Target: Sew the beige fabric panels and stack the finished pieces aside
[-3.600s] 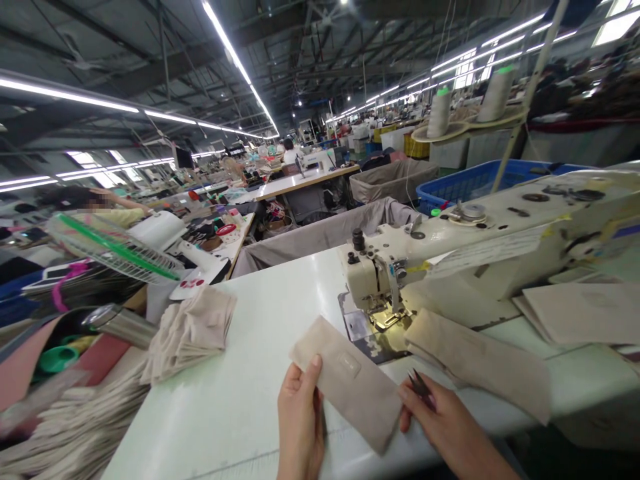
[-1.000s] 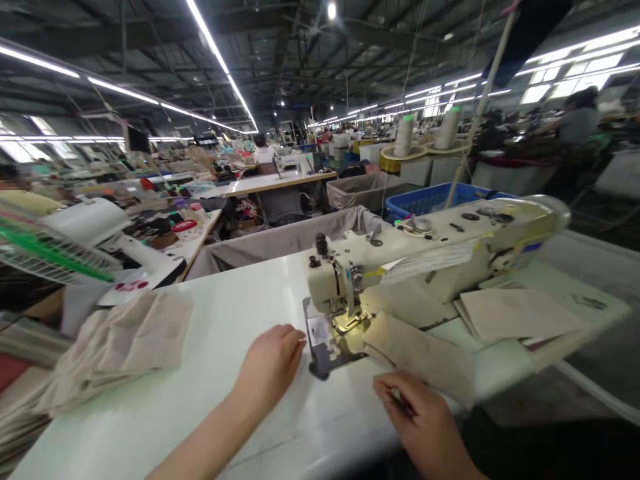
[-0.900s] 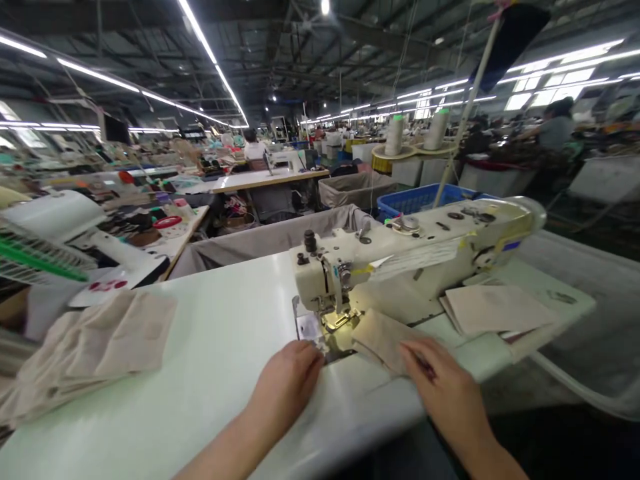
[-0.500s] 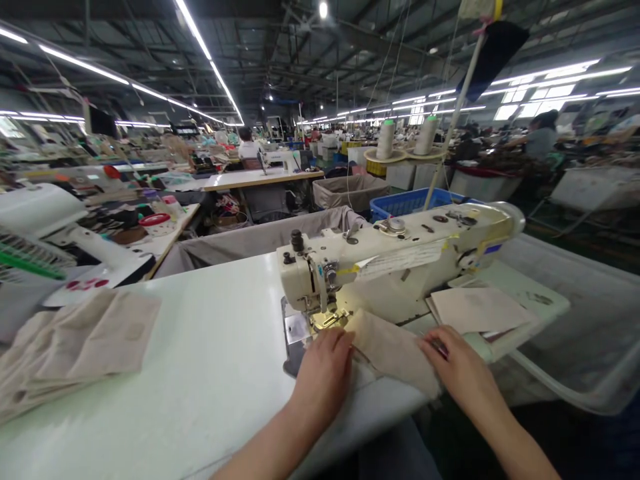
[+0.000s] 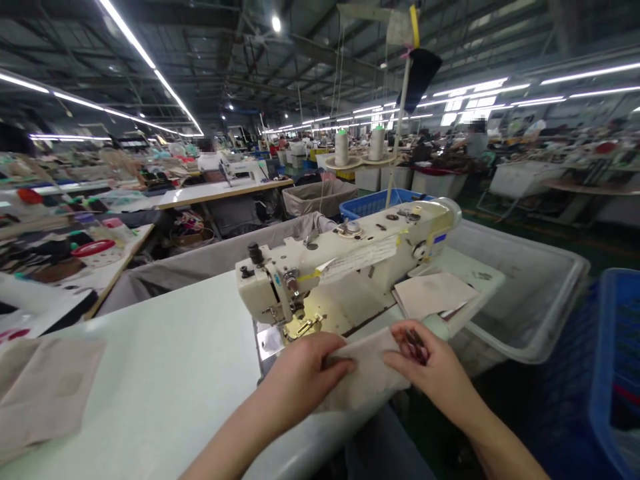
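Note:
A beige piece of cloth (image 5: 373, 373) is stretched between my two hands, in front of the sewing machine (image 5: 345, 267). My left hand (image 5: 307, 373) pinches its left side between thumb and fingers, close to the needle area. On the far right edge, my right hand (image 5: 427, 357) grips the cloth with thumb and forefinger. A small dark and reddish object (image 5: 416, 347) sits in the right palm, its kind unclear. Folded beige pieces (image 5: 435, 293) lie on the table right of the machine. More beige cloth (image 5: 55, 393) is piled at the table's left.
The pale tabletop (image 5: 170, 380) spreads left of the machine. Two thread cones (image 5: 341, 148) stand behind it. A grey bin (image 5: 530, 293) and a blue crate (image 5: 600, 373) are at the right; a cloth-lined bin (image 5: 210, 250) sits beyond the table.
The view has swung right. My hands have come nearer each other, and the cloth is drawn back from the needle area towards me. My left hand has changed from lying over the cloth to pinching it.

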`<state>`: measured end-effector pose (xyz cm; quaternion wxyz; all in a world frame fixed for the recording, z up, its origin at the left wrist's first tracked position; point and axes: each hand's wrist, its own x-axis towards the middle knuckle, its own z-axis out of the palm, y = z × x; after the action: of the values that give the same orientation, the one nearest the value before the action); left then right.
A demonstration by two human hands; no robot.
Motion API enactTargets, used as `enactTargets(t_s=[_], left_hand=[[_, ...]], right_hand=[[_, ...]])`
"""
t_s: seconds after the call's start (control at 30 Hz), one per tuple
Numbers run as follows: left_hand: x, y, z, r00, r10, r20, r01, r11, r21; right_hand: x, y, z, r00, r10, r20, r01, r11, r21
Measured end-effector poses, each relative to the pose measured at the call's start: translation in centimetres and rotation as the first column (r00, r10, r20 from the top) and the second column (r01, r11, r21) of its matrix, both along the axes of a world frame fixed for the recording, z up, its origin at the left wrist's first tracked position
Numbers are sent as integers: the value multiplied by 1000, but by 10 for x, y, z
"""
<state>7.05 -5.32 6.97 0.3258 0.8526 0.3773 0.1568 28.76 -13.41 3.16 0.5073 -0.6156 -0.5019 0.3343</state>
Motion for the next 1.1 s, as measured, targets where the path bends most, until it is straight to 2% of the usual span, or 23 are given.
enactTargets(t_s=[0.1, 0.2, 0.3, 0.37, 0.43, 0.53, 0.6, 0.7, 0.77, 0.8, 0.9, 1.0, 1.1], left_hand=[[-8, -3, 0, 999, 21, -36, -21, 1000, -17], [-13, -9, -3, 999, 35, -35, -36, 999, -26], [-24, -10, -8, 995, 94, -36, -97, 992, -79], [-36, -8, -13, 980, 198, 2, -195, 968, -155], [-51, -8, -18, 926, 361, 109, -317, 901, -296], [-68, -12, -24, 763, 580, 284, -381, 760, -527], [-76, -17, -27, 680, 647, 346, -372, 711, -597], [-85, -19, -30, 614, 700, 365, -401, 675, -620], [-90, -13, -34, 611, 719, 332, -458, 662, -593], [-92, -9, -37, 636, 712, 297, -503, 674, -541], [-94, 10, -48, 757, 637, 147, -586, 761, -279], [-86, 28, -62, 826, 558, 76, -551, 829, -98], [-77, 39, -73, 842, 538, 40, -539, 842, 7]], right_hand=[[-7, 1, 3, 994, 38, -101, -39, 999, -3], [-14, 3, 4, 995, 45, -92, -44, 999, 8], [-18, 7, 3, 997, -70, -29, 71, 997, 41], [-17, 9, 1, 985, -175, -10, 175, 982, 65], [-17, 9, -3, 976, -218, -11, 218, 974, 67], [-22, 5, -10, 972, -233, -1, 233, 971, 45], [-27, 2, -17, 981, -192, -7, 192, 981, 27], [-38, -5, -33, 997, -64, -38, 64, 998, -11], [-47, -12, -46, 996, 11, -88, -16, 999, -49], [-53, -18, -53, 992, 36, -120, -44, 997, -61], [-75, -36, -73, 988, 67, -138, -73, 997, -39], [-92, -49, -91, 984, 174, 37, -177, 980, 94], [-92, -47, -104, 937, 276, 212, -323, 918, 230]])
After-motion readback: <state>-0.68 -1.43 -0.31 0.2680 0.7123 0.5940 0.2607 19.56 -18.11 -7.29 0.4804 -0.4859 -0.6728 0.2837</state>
